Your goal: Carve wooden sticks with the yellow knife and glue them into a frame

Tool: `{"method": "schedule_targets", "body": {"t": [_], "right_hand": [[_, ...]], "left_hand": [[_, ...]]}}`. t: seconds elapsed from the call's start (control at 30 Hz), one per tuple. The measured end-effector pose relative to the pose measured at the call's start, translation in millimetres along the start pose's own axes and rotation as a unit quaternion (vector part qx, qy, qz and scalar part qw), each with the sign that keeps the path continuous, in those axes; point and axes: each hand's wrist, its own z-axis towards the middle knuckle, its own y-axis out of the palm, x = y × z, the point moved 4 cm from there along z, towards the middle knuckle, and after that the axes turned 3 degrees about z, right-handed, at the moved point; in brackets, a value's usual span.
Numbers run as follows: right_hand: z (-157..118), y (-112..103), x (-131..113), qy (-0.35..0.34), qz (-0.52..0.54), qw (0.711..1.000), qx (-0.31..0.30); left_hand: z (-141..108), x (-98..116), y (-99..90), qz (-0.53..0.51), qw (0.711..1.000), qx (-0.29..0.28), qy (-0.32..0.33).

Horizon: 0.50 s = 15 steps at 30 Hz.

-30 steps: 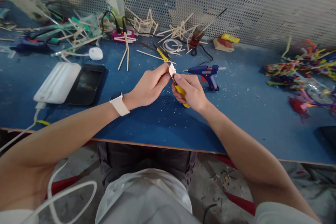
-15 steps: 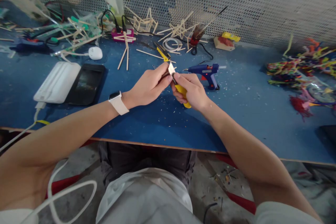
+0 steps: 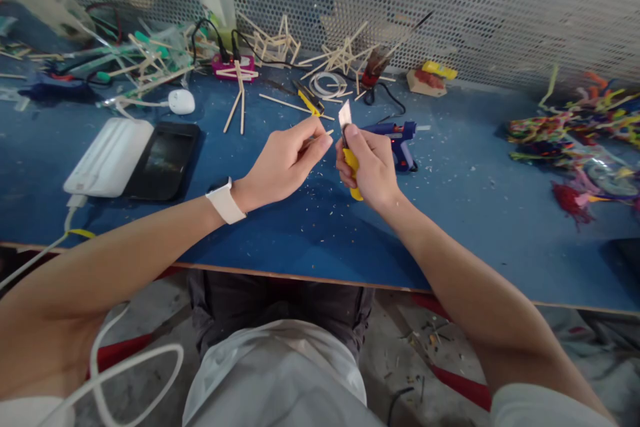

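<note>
My left hand (image 3: 287, 157) pinches a thin wooden stick (image 3: 329, 133); only its pale tip pokes out past my thumb and finger. In my right hand (image 3: 371, 163) is a yellow utility knife (image 3: 351, 163), wrapped by the fingers, its bare blade pointing up and away from me. A small gap separates the blade from the stick's tip. Behind my right hand lies a blue glue gun (image 3: 403, 140), partly covered by it. Small pale shavings dot the blue table (image 3: 280, 240) beneath both hands.
Beyond the hands lie another yellow cutter (image 3: 311, 100), a coil of white tubing (image 3: 328, 85) and frames of wooden sticks (image 3: 275, 43). A white power bank (image 3: 107, 157) and black phone (image 3: 163, 160) rest at left. Colourful pipe cleaners (image 3: 560, 130) pile up at right.
The knife in my right hand has moved right and away from the stick, its blade now standing more upright. My left hand keeps its pinch, and the stick's tip now shows.
</note>
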Motion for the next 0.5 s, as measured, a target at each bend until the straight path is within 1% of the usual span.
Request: {"method": "schedule_targets", "body": {"t": [0.1, 0.23, 0.3, 0.5], "right_hand": [[-0.7, -0.9, -2.7, -0.010, -0.026, 1.000, -0.005], [-4.8, 5.7, -5.9, -0.021, -0.048, 0.996, -0.070], [-5.6, 7.3, -6.1, -0.022, -0.058, 0.994, -0.091], [-4.0, 5.2, -3.1, 0.014, -0.056, 0.992, -0.115]], "left_hand": [[-0.1, -0.7, -0.6, -0.003, 1.000, 0.004, -0.004], [-0.9, -5.1, 1.5, -0.010, 1.000, -0.009, 0.001], [-1.8, -6.9, 3.1, -0.015, 1.000, -0.021, 0.001], [-2.9, -7.3, 0.8, 0.010, 0.999, -0.036, 0.009]]}}
